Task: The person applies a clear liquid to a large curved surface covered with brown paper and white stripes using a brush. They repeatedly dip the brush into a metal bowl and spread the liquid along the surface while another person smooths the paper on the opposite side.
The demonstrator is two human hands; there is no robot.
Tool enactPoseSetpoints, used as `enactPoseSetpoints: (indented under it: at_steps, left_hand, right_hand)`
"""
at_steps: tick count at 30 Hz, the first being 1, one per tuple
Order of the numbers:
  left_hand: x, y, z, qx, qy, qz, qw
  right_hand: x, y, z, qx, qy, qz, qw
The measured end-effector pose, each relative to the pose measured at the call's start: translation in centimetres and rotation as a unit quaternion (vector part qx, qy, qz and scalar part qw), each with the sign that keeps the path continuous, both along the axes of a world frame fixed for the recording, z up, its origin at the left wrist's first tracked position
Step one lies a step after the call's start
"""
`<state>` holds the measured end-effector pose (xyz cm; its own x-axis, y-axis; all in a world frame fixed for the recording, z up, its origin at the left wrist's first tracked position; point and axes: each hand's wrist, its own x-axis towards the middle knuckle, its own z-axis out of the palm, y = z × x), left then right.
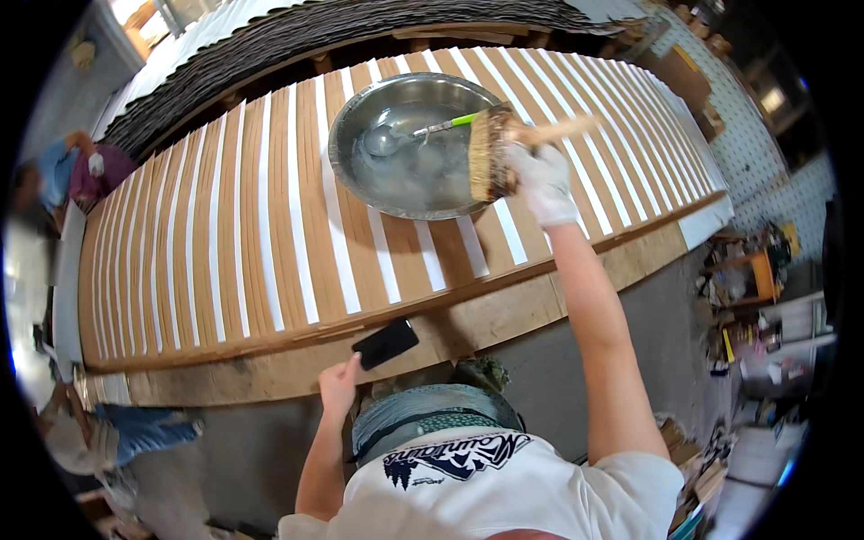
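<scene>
brush (490, 153) partly hiding basin (360, 184), striped sheets (281, 216) beneath, co-workers (54, 169) left

Locate along the far side a stack of dark, wavy-edged sheets (297, 40), with a brown board (684, 79) to its right, set against pale dotted sheeting (747, 157). At the left rim, observe a person (56, 171) in a light-blue top beside purple cloth (110, 169) and, lower down, a second person (139, 438) in blue trousers. On the right, note an orange-brown wooden frame (765, 277) amid mixed clutter too small to identify, pale bulky items (760, 463) below it, and nearer the centre, grey floor (535, 382).
</scene>
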<state>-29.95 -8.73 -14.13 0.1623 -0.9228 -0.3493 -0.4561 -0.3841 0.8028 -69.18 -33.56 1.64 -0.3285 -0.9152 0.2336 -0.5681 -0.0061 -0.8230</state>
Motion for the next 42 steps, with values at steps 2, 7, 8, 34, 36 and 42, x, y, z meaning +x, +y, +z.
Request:
enactPoseSetpoints:
  at_steps: [2,7,8,34,36,42]
  left_hand:
    - [-0.9,2.6,0.0,-0.009,-0.040,0.084,0.996]
    - [-3.4,13.9,-2.9,0.073,-0.131,0.221,0.964]
    - [-3.2,17.6,-5.0,0.103,-0.129,0.262,0.951]
    - [-3.7,66.3,-16.1,0.211,0.199,0.811,0.508]
    - [-0.2,65.3,-16.3,0.199,0.216,0.822,0.488]
    - [14.2,61.3,-9.6,0.104,0.140,0.788,0.591]
  right_hand:
    - [1.9,-4.0,0.6,0.045,0.099,0.041,0.993]
    - [3.0,-8.7,-3.3,0.070,0.199,0.115,0.971]
    - [3.3,-9.0,-4.5,0.074,0.212,0.123,0.967]
    - [3.3,-12.3,-12.6,0.305,-0.392,0.016,0.868]
    - [3.4,-12.7,-11.2,0.210,-0.433,-0.018,0.876]
    - [16.6,-10.1,-8.7,0.137,-0.520,0.032,0.842]
